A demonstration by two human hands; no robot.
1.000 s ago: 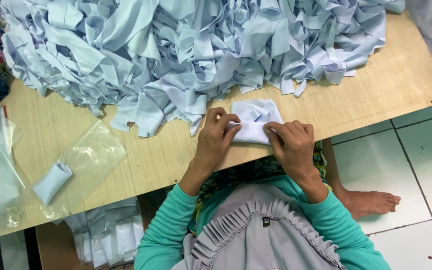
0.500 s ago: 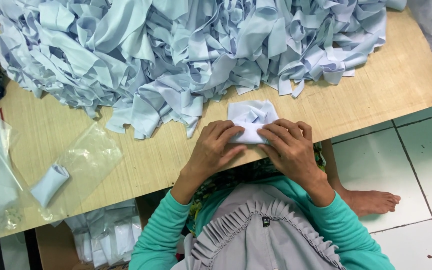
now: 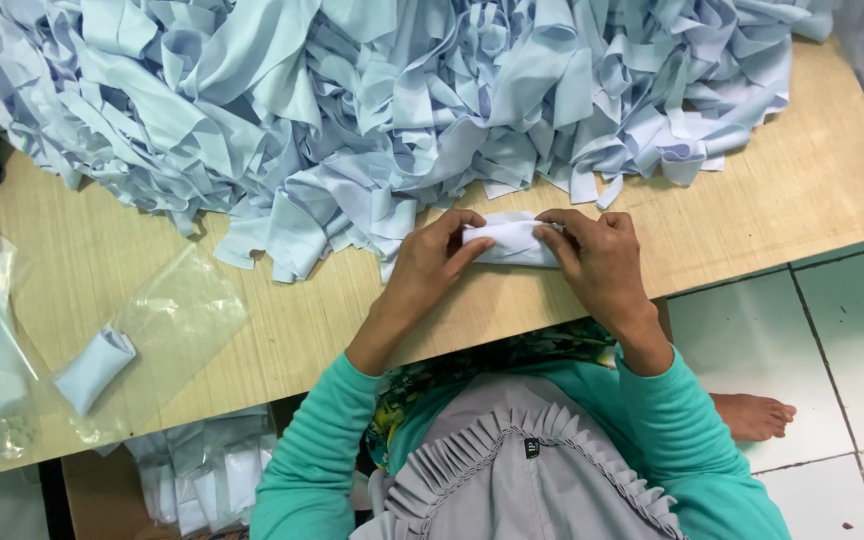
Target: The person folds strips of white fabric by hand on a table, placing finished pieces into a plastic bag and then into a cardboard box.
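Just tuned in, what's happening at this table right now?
A person is rolling a small pale blue cloth piece on a wooden table, pinching it at each end with the left hand and right hand. Behind it lies a big heap of the same fabric. To the left, a finished roll rests on a clear plastic bag.

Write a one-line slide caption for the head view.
Both hands, left hand and right hand, grip a small folded pale-blue cloth piece on a wooden table before a heap of pale-blue fabric strips.
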